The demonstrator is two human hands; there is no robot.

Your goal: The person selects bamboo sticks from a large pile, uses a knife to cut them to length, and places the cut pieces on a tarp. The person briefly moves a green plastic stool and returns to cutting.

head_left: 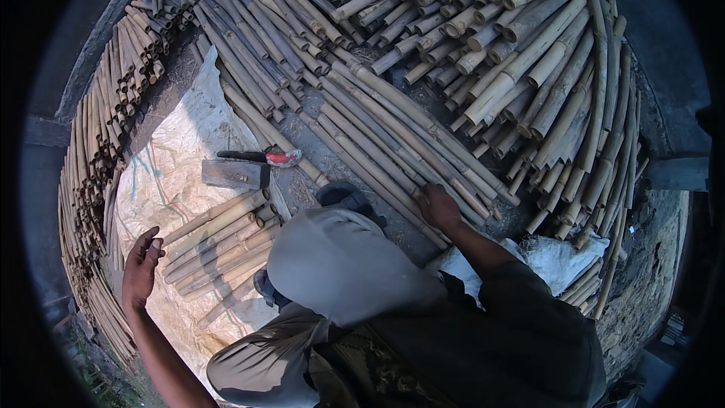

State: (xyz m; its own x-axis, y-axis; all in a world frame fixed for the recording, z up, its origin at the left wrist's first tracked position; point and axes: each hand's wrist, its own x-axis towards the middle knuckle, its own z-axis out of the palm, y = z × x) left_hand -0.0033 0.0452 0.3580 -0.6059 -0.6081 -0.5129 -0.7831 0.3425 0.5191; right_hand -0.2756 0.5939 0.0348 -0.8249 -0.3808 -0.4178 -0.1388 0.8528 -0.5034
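Observation:
My right hand rests at the near end of a row of long bamboo poles on the ground, its fingers curled over one pole and partly hidden. On the other side, my left hand hovers above a pale woven sheet, holding nothing, thumb and fingers apart. Beside it lies a small pile of short cut bamboo pieces. Behind that pile, a wooden block sits on the sheet. A dark-bladed knife with a red and grey handle lies against the block's far side.
Large stacks of bamboo poles rise at the far right. More bamboo bundles line the left side, and another stack stands at the back. A whitish crumpled sack lies by my right arm.

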